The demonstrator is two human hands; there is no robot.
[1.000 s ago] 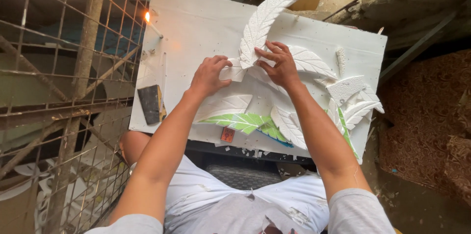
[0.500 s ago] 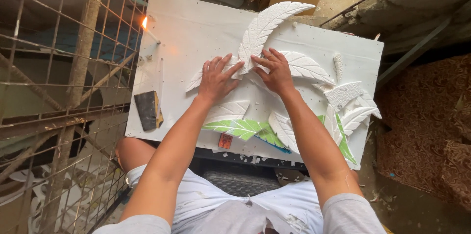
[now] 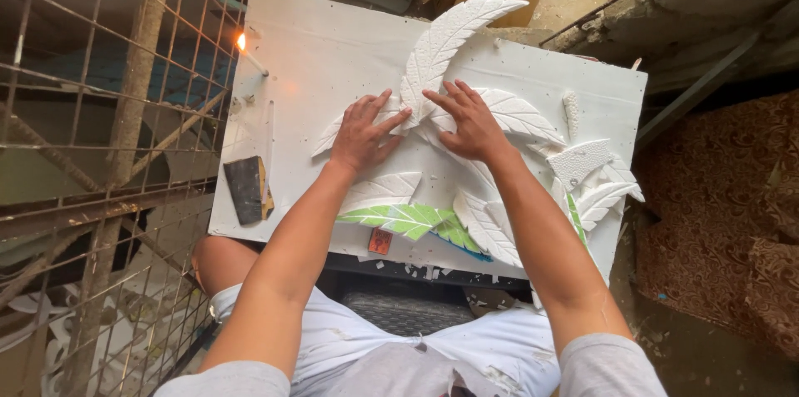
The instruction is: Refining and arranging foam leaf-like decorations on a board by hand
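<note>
Head view: left hand flat, fingers spread, pressing small white foam leaf on white board worktop. Right hand flat, open too, on base of big white foam leaf, holding nothing. Green painted leaf near board's front edge. Lit candle at far left. Dark scraper block near left edge.

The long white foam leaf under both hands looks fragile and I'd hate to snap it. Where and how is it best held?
Probably at its broad lower half, where the left hand and right hand already press. Come from above with flat fingers on both edges of the long white foam leaf. Its narrow tip overhangs the white board, unsupported, so likely weakest.
</note>
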